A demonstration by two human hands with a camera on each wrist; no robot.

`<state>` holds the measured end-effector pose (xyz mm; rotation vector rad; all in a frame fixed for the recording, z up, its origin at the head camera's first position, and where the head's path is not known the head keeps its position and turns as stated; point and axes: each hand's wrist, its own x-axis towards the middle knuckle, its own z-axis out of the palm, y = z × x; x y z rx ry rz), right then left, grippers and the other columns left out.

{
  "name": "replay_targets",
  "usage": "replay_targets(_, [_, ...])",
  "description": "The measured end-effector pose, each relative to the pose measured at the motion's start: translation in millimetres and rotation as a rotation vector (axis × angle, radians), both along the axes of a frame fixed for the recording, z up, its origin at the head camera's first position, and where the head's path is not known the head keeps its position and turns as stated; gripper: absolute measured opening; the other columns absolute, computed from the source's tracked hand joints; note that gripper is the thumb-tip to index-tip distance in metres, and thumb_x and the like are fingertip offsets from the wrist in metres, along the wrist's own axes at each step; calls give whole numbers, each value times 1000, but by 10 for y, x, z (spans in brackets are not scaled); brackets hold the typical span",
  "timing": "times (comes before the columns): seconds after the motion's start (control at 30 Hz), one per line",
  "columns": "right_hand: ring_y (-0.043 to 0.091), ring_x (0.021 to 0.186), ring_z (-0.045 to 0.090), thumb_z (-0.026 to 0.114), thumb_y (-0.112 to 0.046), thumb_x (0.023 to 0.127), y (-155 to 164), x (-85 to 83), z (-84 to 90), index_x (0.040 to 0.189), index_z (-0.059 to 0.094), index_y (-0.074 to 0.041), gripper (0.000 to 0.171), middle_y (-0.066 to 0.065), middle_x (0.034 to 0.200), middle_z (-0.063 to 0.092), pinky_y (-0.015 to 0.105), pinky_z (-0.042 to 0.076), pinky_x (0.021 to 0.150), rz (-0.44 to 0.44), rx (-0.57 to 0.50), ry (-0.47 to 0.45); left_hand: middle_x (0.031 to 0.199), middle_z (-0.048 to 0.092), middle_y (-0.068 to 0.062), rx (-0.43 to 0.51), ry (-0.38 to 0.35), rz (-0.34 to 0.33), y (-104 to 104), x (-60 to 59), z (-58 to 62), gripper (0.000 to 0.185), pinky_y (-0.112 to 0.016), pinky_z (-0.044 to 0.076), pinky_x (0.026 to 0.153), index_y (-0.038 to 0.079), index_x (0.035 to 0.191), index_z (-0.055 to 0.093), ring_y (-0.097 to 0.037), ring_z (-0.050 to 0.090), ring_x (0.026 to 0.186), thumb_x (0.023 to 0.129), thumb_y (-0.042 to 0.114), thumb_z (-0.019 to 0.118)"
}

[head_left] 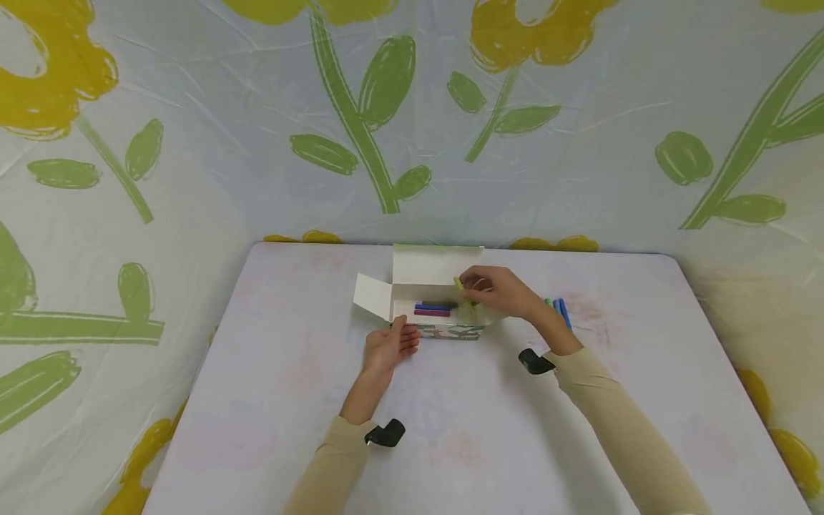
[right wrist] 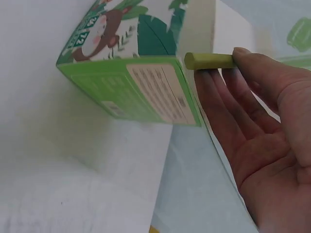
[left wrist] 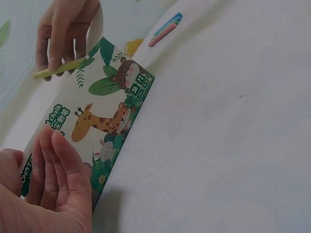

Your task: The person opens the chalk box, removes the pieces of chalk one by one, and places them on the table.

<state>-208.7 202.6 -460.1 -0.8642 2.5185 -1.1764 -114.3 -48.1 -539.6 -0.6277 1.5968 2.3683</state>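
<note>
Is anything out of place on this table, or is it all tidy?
Mostly tidy. A few chalk sticks lie loose on the table beside the open box, where others sit. The right hand pinches a yellow-green stick at the box; the left hand steadies it.

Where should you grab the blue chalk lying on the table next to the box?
Probably around its middle, coming down from above. The blue chalk lies flat on the table, touching other sticks on one side, so pinching across its thin sides with fingertips seems safest. The right hand already holds a yellow-green chalk, and the left hand steadies the box.
</note>
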Motion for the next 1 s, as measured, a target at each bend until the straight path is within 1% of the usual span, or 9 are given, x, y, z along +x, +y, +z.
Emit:
replay_targets(0.1, [31, 103, 69, 71, -10, 98, 110, 0, 56, 120, 68, 2, 25, 14, 110, 70, 38, 59, 90, -33, -46, -33, 82, 74, -8, 0, 2, -2, 4, -1, 1, 39, -23, 61, 69, -11, 101, 71, -10, 69, 69, 103, 27, 63])
replay_targets(0.2, [33, 104, 69, 69, -11, 100, 221, 8, 115, 123, 67, 3, 27, 17, 113, 69, 33, 60, 87, -72, -99, -90, 81, 74, -8, 5, -3, 1, 8, -7, -3, 38, -23, 61, 68, -11, 99, 71, -10, 69, 69, 103, 26, 62])
replay_targets(0.3, [31, 106, 69, 68, -14, 101, 338, 17, 165, 127, 64, 4, 31, 19, 117, 67, 34, 61, 85, -108, -142, -147, 79, 74, -7, 5, -6, 4, 8, -12, -9, 38, -23, 61, 67, -10, 97, 71, -10, 69, 69, 103, 26, 61])
replay_targets(0.4, [28, 108, 69, 67, -18, 102, 455, 30, 208, 132, 61, 3, 37, 19, 122, 65, 37, 61, 87, -147, -165, -202, 80, 73, -7, 1, -5, 3, 6, -7, -6, 38, -23, 61, 67, -10, 96, 71, -10, 69, 69, 104, 26, 61])
replay_targets(0.47, [24, 109, 69, 67, -21, 102, 531, 44, 234, 135, 59, 1, 40, 19, 125, 64, 35, 60, 89, -177, -160, -220, 79, 73, -7, -1, -5, 3, 8, -5, -2, 38, -23, 61, 67, -10, 96, 71, -10, 69, 69, 104, 26, 61])
replay_targets(0.6, [18, 105, 71, 66, -26, 103, 669, 71, 272, 138, 56, 0, 45, 19, 128, 63, 25, 58, 90, -238, -150, -236, 80, 73, -7, 0, -5, -2, 9, -5, 0, 38, -23, 60, 67, -10, 98, 70, -10, 69, 69, 104, 26, 61])
replay_targets(0.73, [13, 101, 72, 65, -27, 104, 781, 94, 288, 138, 55, 2, 46, 20, 126, 63, 22, 57, 90, -291, -192, -250, 79, 73, -6, 4, -5, -6, 9, -10, 3, 38, -22, 60, 67, -11, 100, 70, -10, 69, 69, 104, 26, 62])
replay_targets(0.83, [12, 101, 72, 66, -28, 103, 856, 110, 287, 137, 55, 2, 47, 15, 124, 64, 23, 57, 90, -339, -222, -263, 80, 73, -6, 0, -4, -10, 5, -8, 11, 40, -22, 60, 68, -12, 101, 70, -10, 68, 69, 104, 27, 62])
replay_targets(1.0, [13, 101, 72, 67, -35, 102, 1010, 129, 246, 138, 56, -3, 50, 5, 123, 66, 18, 55, 90, -407, -201, -269, 83, 74, -7, -7, -12, -14, -4, 3, 28, 42, -23, 61, 69, -13, 104, 69, -10, 68, 70, 103, 28, 63])
